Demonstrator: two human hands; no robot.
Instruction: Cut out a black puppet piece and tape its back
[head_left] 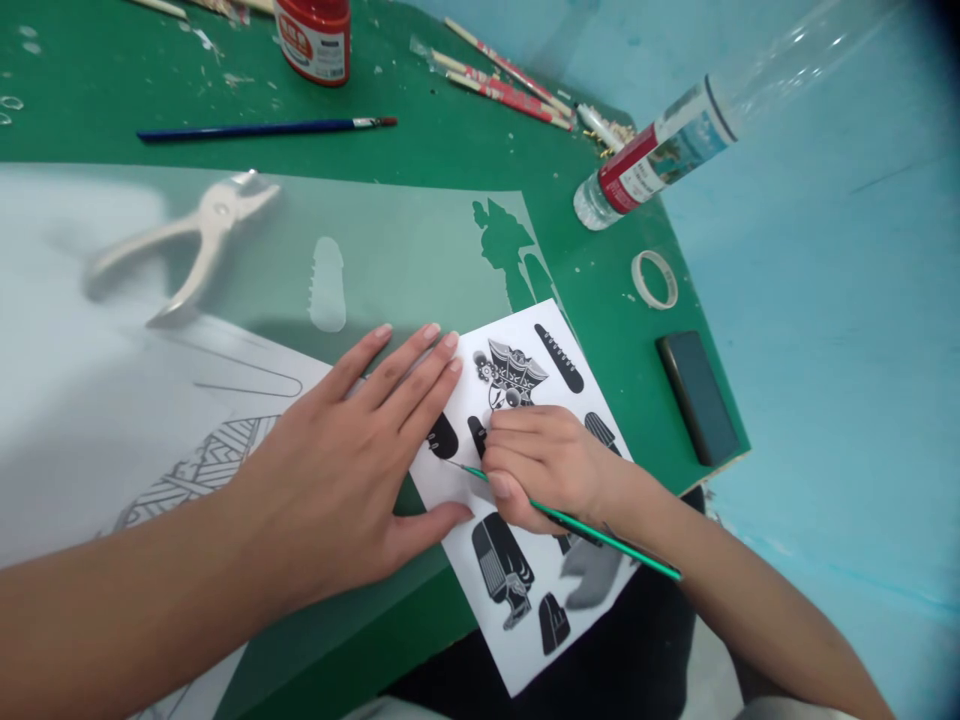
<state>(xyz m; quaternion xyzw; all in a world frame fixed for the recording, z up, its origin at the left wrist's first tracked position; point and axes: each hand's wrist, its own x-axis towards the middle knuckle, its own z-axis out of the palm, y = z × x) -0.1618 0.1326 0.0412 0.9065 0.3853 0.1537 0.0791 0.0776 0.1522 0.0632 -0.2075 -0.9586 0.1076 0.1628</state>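
Observation:
A white sheet printed with black figure parts [480,590] lies at an angle at the table's front edge. My left hand [360,440] rests flat with spread fingers over the sheet's left edge. My right hand [551,465] is closed around a thin green brush [615,545], its fine tip touching or just above the paper beside a black shape near my left hand. Part of the printed figures is hidden under both hands. Under the sheet is a translucent sheet [405,240] with a cut-out shape. Another white sheet with line drawings [217,400] lies under my left forearm.
A hole punch [214,215] lies at the left. Behind are a blue brush [247,131], a red-labelled jar [315,40] and wrapped sticks [510,90]. On the right stand a plastic bottle [645,165], a tape ring [654,280] and a dark phone-like block [697,398] by the table edge.

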